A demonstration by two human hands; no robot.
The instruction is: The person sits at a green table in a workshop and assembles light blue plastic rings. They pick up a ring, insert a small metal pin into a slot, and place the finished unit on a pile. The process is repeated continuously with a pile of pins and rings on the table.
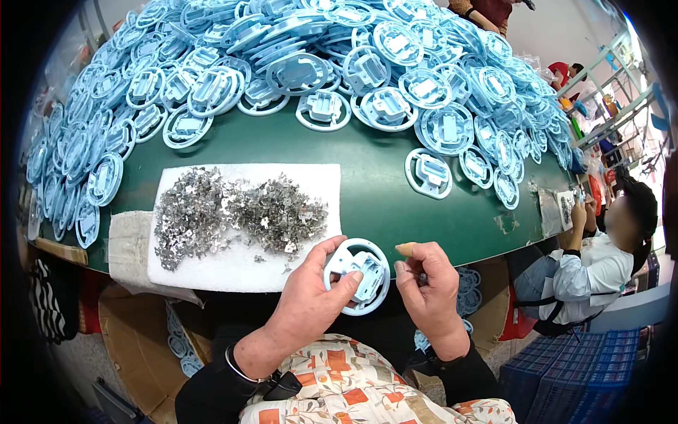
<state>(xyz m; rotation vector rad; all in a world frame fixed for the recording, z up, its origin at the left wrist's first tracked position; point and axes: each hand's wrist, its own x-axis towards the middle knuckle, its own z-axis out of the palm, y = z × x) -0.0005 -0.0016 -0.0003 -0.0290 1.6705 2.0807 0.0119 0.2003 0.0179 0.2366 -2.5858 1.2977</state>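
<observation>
My left hand (pixel 300 304) grips a light-blue round plastic part (pixel 376 286), shaped like a small steering wheel with a boxy housing in its middle. The thumb presses on the housing, and the fingers wrap behind the rim. Just right of the part, apart from it, is my right hand (pixel 436 300) with its fingers curled in. Its forefinger points toward the part, with a tan covering on the tip. Something tiny and dark shows between the curled fingers, too small to name. Left of the hands, small silvery metal pieces (pixel 194 222) lie in two heaps on a white foam sheet (pixel 226 274).
A large pile of similar light-blue parts (pixel 304 71) covers the back and left of the green table (pixel 374 191). More parts sit in cardboard boxes (pixel 134 339) below the table's front edge. At the right a co-worker (pixel 593 261) sits near blue crates (pixel 565 374).
</observation>
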